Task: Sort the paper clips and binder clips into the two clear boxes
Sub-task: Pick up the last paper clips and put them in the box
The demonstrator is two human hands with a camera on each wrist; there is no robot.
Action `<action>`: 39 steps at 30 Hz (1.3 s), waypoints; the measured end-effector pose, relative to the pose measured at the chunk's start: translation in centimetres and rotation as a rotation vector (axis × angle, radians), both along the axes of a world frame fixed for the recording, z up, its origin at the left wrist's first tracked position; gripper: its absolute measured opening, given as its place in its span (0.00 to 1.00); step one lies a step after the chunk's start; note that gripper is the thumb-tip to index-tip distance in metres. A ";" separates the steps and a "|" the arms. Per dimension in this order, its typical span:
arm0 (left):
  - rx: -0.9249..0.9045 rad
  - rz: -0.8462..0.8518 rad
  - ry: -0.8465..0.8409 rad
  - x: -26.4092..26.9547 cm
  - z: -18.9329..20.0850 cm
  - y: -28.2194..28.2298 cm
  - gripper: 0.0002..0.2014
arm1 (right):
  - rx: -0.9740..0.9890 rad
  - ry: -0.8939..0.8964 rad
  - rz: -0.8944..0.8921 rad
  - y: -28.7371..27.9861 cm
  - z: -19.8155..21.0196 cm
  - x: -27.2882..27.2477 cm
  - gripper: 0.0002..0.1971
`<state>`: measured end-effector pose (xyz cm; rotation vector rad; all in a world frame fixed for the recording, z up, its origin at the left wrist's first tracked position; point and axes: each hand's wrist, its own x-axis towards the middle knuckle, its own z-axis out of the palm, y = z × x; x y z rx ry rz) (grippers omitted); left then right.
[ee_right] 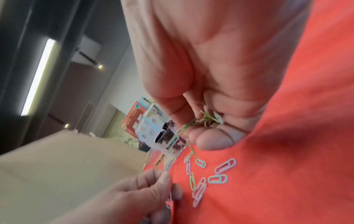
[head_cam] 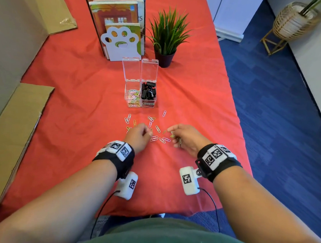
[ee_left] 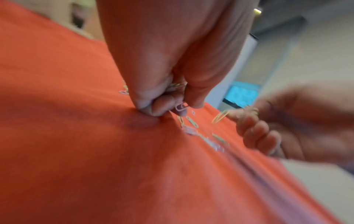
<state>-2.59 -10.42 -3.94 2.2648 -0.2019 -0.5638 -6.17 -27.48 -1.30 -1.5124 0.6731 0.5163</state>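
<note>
Two clear boxes stand open side by side: the left box (head_cam: pixel 132 96) holds coloured paper clips, the right box (head_cam: pixel 148 96) holds black binder clips. Several loose paper clips (head_cam: pixel 157 129) lie scattered on the red cloth in front of them. My left hand (head_cam: pixel 140 135) is curled low on the cloth and pinches a paper clip (ee_left: pixel 181 106) between thumb and fingers, with more tucked in the palm. My right hand (head_cam: pixel 180 134) hovers just right of it, fingers curled round a small bunch of paper clips (ee_right: pixel 205 119).
Behind the boxes stand a paw-shaped bookend (head_cam: pixel 121 42) with books and a potted plant (head_cam: pixel 167 37). Cardboard sheets (head_cam: pixel 17 129) lie along the left. The red cloth's right edge (head_cam: pixel 235 117) drops to blue carpet.
</note>
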 end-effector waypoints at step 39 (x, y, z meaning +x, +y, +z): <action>-0.798 0.619 0.757 2.5 2.3 2.9 0.11 | -0.800 -0.072 0.422 -0.2 -1.0 2.6 0.05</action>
